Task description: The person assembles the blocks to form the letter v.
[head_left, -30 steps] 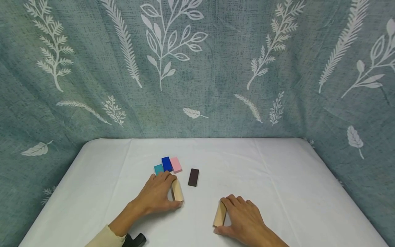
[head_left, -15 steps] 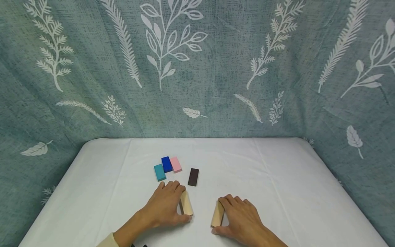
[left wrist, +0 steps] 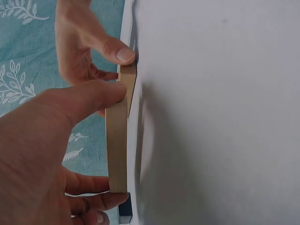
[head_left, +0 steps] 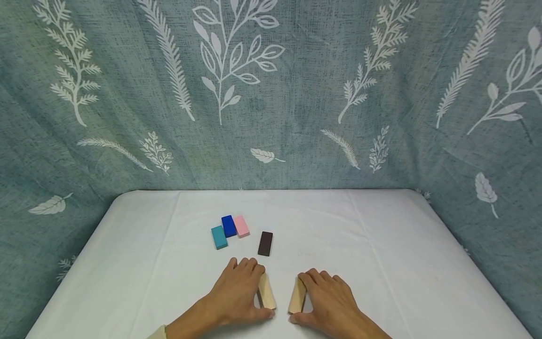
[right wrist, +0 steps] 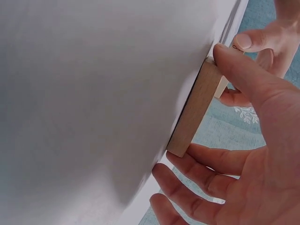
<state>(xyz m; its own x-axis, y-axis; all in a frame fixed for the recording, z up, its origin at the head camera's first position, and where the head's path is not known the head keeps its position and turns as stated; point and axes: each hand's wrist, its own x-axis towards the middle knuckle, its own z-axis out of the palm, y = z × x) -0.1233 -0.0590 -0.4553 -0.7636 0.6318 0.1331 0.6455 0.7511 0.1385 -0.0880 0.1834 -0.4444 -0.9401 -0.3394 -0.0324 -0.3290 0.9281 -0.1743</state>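
Note:
My left hand [head_left: 238, 293] pinches a plain wooden block [head_left: 267, 293] by its two ends, thumb at the near end and fingertips at the far end. Opposite it, my right hand [head_left: 332, 301] holds a second wooden block [head_left: 298, 296] the same way. A narrow strip of white cloth shows between the two blocks, which lean towards each other at their near ends. The left wrist view shows the left block [left wrist: 117, 145] side-on between thumb and fingers. In the right wrist view, the right block [right wrist: 194, 110] sits close over the white surface.
Beyond the left hand lie a teal block [head_left: 219, 237], a blue block [head_left: 229, 226] and a pink block [head_left: 241, 226], grouped together. A dark brown block [head_left: 265, 243] lies apart, to their right. White cloth covers the table [head_left: 381, 221]; a leaf-patterned green curtain [head_left: 296, 94] hangs behind.
My left hand has moved right and nearer with its wooden block, uncovering the teal block. The right hand has shifted slightly left with its block, and the gap between both has narrowed.

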